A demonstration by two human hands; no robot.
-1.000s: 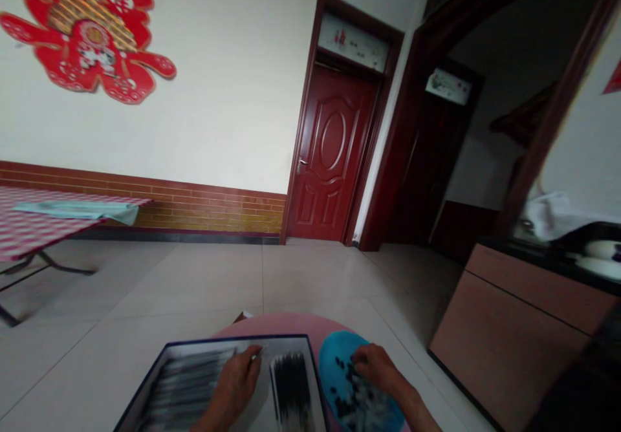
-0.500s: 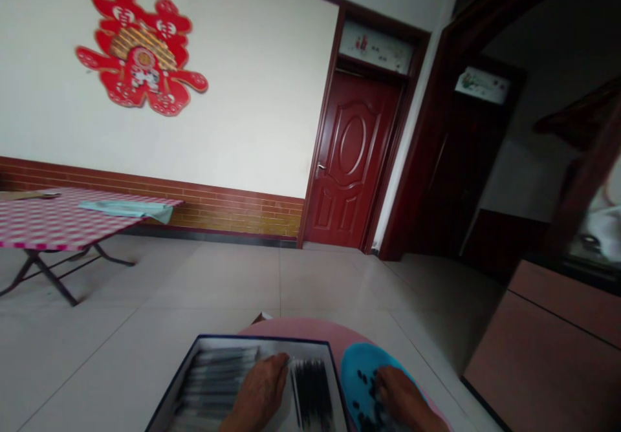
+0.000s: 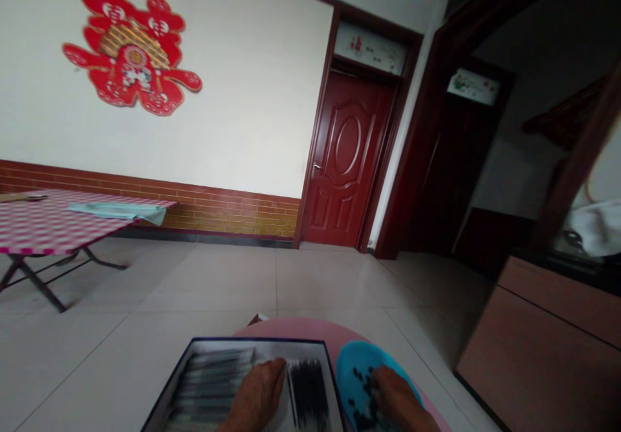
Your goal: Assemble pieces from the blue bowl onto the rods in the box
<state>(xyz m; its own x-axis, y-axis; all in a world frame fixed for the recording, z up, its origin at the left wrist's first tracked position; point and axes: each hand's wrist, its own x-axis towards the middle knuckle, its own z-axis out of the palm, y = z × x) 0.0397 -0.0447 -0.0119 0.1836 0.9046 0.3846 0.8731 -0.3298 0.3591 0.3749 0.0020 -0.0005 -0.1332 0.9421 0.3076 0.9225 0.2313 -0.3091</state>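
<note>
My left hand (image 3: 259, 390) is over a shallow white box with a dark blue rim (image 3: 257, 339). Its fingers are pinched together beside a bundle of thin black sticks (image 3: 310, 393), and whatever they grip is too small to name. Left of this hand lie grey, long thin pieces (image 3: 208, 383), blurred. My right hand (image 3: 400, 396) reaches into a light blue bowl (image 3: 347, 370) holding several small black pieces (image 3: 358, 374). Its fingers are curled down among them, and the fingertips are hidden, so what they grip cannot be made out.
Box and bowl stand side by side on a round pink table (image 3: 310, 326). Across the tiled floor (image 3: 204, 283) is a folding table with a checked cloth (image 3: 43, 225) and a pale green cloth (image 3: 119, 211). A brown cabinet (image 3: 548, 348) is at right, a red door (image 3: 347, 160) behind.
The view has shifted slightly to the right, so the room appears a little further left. Both hands keep nearly the same places over the box and in the bowl.
</note>
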